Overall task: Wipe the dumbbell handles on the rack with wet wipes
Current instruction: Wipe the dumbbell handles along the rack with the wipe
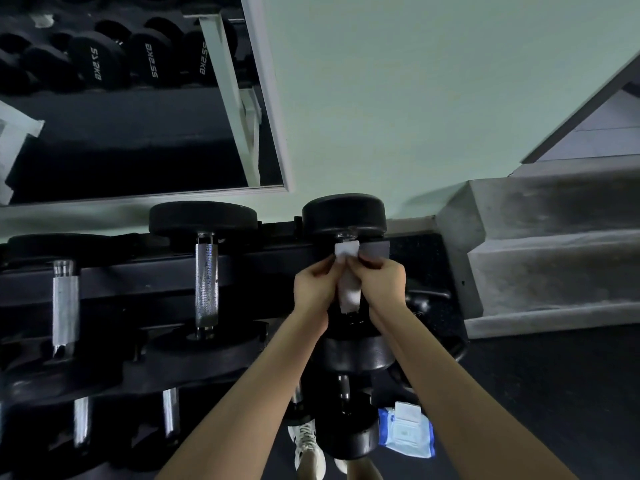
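My left hand [317, 289], right hand [381, 282] pinch soft white wet wipe [349, 294] round chrome handle [346, 233] of black round-headed dumbbell [343, 216], my 12 o'clock; wipe likely slippery, dumbbell heavy.

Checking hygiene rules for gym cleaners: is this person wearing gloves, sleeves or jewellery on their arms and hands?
No. The left hand and right hand are ungloved, both forearms unsleeved as far as visible; no watch, bracelet or ring shows.

A framed mirror [138, 140] hangs on a pale green wall [398, 98], with grey concrete steps [540, 244] lower and to the right of the mirror, and far below the mirror a white laced shoe [306, 445] on dark floor [554, 393].
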`<state>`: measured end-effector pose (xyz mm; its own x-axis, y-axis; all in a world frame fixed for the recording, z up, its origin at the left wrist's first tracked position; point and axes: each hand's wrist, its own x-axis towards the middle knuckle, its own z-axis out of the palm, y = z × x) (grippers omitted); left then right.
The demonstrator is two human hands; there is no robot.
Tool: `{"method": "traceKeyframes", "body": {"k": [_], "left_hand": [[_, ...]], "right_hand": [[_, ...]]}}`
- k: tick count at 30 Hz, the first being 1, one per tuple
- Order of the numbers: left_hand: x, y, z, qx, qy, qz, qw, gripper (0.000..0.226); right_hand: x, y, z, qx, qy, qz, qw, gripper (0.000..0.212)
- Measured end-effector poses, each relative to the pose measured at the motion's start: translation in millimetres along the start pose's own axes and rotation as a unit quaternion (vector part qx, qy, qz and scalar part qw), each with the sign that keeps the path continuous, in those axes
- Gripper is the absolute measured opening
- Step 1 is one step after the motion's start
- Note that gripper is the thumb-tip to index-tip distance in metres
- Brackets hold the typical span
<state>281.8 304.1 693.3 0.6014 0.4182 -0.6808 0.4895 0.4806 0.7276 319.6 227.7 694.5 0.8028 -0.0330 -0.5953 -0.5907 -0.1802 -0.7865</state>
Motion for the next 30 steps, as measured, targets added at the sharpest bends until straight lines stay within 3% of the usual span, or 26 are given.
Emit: {"method": "traceKeyframes", "body": {"k": [1, 3, 12, 17, 20, 26, 29, 30], "left_hand": [[2.0, 6.1, 4.3, -0.01, 0.011, -0.013, 1.0, 0.025], [5.1, 16.4, 11.5, -0.03, 0.026, -0.034, 0.999, 0.015], [5.4, 18.9, 20.7, -0.134, 0.019, -0.06, 0.989, 0.021], [7.9, 9.1, 12.1, -0.022, 0.031, -0.018, 0.999, 0.006], [6.3, 8.9, 8.8, 0.004, 0.034, -0.024, 0.999, 0.026], [10.6, 13.0, 18.5, -0.008, 0.047, -0.005, 0.999, 0.021], [10.5, 12.4, 18.9, -0.047, 0.03, -0.019, 0.998, 0.005], [8.8, 14.3, 19.5, -0.076, 0.028, -0.03, 0.996, 0.012]], "right_hand": [[3.8, -6.7, 3.9, 0.009, 0.004, 0.007, 1.0, 0.003], [9.2, -14.7, 9.3, 0.033, 0.018, 0.026, 0.999, 0.015], [1.3, -17.5, 15.1, 0.198, 0.029, 0.058, 0.978, 0.019], [2.9, -4.0, 8.8, 0.077, 0.022, 0.033, 0.996, 0.003], [4.0, -2.6, 3.0, 0.035, 0.022, 0.034, 0.999, 0.014], [5.8, -17.0, 14.9, 0.155, 0.024, 0.052, 0.986, 0.023], [5.8, -12.3, 13.6, 0.14, 0.027, 0.03, 0.989, 0.017], [5.4, -11.1, 15.2, 0.137, 0.033, 0.024, 0.99, 0.018]]}}
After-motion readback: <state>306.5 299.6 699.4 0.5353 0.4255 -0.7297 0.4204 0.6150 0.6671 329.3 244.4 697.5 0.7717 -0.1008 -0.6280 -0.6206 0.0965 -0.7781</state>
